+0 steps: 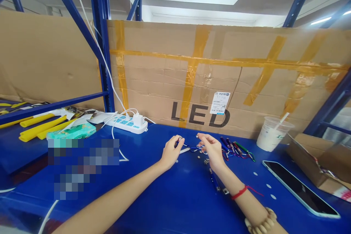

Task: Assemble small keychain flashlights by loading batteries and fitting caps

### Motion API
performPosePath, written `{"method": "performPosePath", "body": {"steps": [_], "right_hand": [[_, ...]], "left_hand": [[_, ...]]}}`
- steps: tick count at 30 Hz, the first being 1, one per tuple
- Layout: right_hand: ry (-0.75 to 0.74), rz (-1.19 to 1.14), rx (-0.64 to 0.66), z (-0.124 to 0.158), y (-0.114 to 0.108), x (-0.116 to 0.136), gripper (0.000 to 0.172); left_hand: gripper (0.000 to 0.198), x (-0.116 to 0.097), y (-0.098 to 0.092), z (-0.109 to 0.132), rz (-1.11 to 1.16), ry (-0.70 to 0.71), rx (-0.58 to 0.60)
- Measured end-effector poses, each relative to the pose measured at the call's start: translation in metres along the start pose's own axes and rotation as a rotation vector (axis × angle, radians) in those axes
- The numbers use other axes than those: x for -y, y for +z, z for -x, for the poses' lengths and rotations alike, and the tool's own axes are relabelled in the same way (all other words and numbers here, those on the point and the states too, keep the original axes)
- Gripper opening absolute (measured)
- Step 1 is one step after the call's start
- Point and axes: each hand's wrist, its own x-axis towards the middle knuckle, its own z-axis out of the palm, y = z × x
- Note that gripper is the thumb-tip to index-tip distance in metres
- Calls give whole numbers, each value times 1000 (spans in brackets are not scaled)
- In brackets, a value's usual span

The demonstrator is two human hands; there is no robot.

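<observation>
My left hand (170, 151) is closed around a small blue keychain flashlight (181, 142) over the blue table (175, 197). Just to its right, my right hand (211, 150) pinches a tiny silver part (197, 136) between fingertips. The two hands are a few centimetres apart. Small loose metal pieces (204, 159) lie on the table below them. A pile of coloured keychain flashlights (236, 149) lies just right of my right hand. Another blue flashlight (214, 181) lies beside my right wrist.
A taped cardboard wall marked LED (200, 115) backs the table. A white power strip (130, 123) sits at left, a plastic cup with straw (272, 133) and a phone (300, 188) at right. An open cardboard box (320, 166) is at far right. Yellow foam tubes (41, 126) lie far left.
</observation>
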Motion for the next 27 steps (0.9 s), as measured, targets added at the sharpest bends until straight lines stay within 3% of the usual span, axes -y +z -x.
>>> {"method": "performPosePath", "body": {"steps": [9,27], "right_hand": [[-18,91,73,1,2,-7,43],[-86,177,99,3,2,-7,40]], "left_hand": [[27,-3,-2,1,0,2,4],[26,-2,-2,1,29,71,15]]}}
